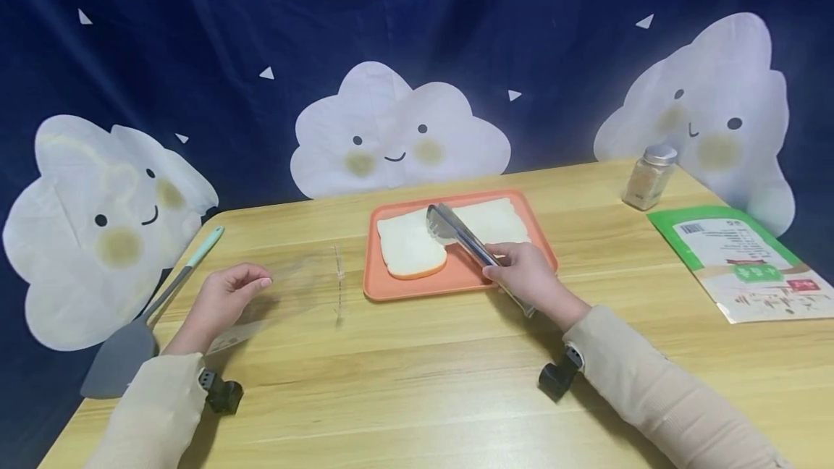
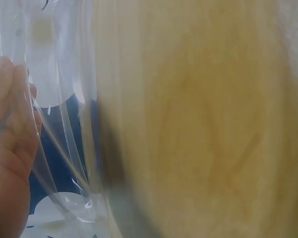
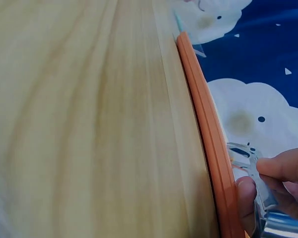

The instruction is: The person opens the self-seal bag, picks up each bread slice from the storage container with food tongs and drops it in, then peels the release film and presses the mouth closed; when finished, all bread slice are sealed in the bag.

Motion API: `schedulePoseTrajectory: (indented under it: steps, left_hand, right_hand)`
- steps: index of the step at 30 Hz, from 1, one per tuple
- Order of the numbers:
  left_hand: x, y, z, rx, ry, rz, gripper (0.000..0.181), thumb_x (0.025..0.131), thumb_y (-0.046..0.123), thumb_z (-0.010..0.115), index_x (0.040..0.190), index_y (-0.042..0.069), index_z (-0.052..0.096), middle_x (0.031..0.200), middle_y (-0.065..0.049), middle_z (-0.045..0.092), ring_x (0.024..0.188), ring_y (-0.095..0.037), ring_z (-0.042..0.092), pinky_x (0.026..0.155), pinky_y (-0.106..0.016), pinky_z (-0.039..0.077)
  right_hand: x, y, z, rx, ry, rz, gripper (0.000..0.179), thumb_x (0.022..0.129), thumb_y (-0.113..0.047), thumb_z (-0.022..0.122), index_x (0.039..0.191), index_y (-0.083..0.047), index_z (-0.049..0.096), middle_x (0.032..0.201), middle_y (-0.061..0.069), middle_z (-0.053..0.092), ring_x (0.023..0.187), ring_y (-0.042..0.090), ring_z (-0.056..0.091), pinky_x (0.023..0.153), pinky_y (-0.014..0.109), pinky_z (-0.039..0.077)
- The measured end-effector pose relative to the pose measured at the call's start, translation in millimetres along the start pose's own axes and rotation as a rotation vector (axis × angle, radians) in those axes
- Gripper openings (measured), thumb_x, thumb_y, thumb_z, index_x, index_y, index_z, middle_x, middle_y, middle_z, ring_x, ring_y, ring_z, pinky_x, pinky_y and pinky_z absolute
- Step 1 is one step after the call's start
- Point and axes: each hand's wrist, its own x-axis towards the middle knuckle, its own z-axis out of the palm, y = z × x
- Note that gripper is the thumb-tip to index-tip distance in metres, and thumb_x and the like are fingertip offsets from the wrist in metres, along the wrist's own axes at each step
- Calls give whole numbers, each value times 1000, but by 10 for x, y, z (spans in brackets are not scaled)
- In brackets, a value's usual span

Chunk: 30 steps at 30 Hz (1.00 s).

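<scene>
My left hand [image 1: 224, 299] pinches a clear plastic bag [image 1: 309, 277] above the table, left of an orange tray [image 1: 469, 273]. In the left wrist view, the bag's see-through film [image 2: 62, 114] hangs beside the fingers. My right hand [image 1: 526, 275] grips metal tongs [image 1: 470, 239], whose head lies over the right edge of one bread slice [image 1: 410, 252]. Whether the tongs touch that slice, I cannot tell. More white bread [image 1: 495, 219] lies on the tray's right side, partly behind the tongs. The right wrist view shows fingers around the tongs [image 3: 265, 191] by the tray's rim [image 3: 208, 134].
A grey spatula [image 1: 120, 357] with a mint handle lies at the table's left edge. At the back right stands a silver-lidded jar [image 1: 648, 179]. A green-and-white package [image 1: 749, 263] lies flat on the right. A dark blue cloud-print curtain [image 1: 417, 13] hangs behind the table.
</scene>
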Motion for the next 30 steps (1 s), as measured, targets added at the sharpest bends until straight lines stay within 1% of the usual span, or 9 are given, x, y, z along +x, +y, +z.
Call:
schedulePoseTrajectory:
  steps: [7,14,18,21,23,27,29,30]
  left_hand:
    - [8,-2,-2,5,-5,22,21,92,24,58,95,5,67,99,-14,67,76,6,53,63,-21,46]
    - [35,-20,-4,7,-20,20,25,92,27,57,99,5,67,100,-13,67,77,7,54,65,-22,48]
    - [41,-8,-5,0,-6,36,23,92,24,58,97,4,67,98,-13,67,76,6,54,64,-21,47]
    - [45,-9,-2,1,3,43,21,92,23,59,95,4,68,97,-13,68,76,7,54,64,-20,47]
    - [48,-13,2,3,4,42,21,92,24,59,95,5,68,97,-12,68,76,7,54,64,-20,47]
    - [45,-35,12,3,-1,40,22,92,24,59,96,4,68,97,-11,67,76,7,54,64,-20,47]
    - [41,-46,18,7,-4,39,23,92,25,58,97,5,68,98,-12,68,76,7,54,64,-20,47]
    - [38,-49,21,7,-4,38,23,92,25,58,97,5,68,98,-12,68,76,7,54,64,-21,47]
  right_hand:
    - [4,30,-4,77,14,6,42,86,0,59,127,6,51,94,26,67,55,13,60,52,26,51]
    - [14,34,-20,127,12,9,42,87,2,58,128,8,48,92,26,66,57,12,60,53,25,51]
    - [5,51,-49,160,24,4,43,87,3,57,128,10,47,90,27,66,56,11,59,54,24,52]
    - [0,56,-77,202,32,-3,43,86,5,57,128,11,46,91,30,65,56,11,59,55,24,52]
    - [-3,55,-96,221,34,-8,44,85,6,56,127,12,46,94,31,64,56,11,58,56,24,53]
    - [-7,43,-133,212,44,-1,43,86,6,57,128,11,46,99,32,63,59,11,59,57,24,53]
    - [-9,26,-145,193,44,-8,43,86,5,57,127,10,47,99,31,63,60,11,59,57,25,53]
    - [-8,16,-150,183,44,-8,43,86,5,57,127,9,48,96,31,64,59,12,59,56,25,53]
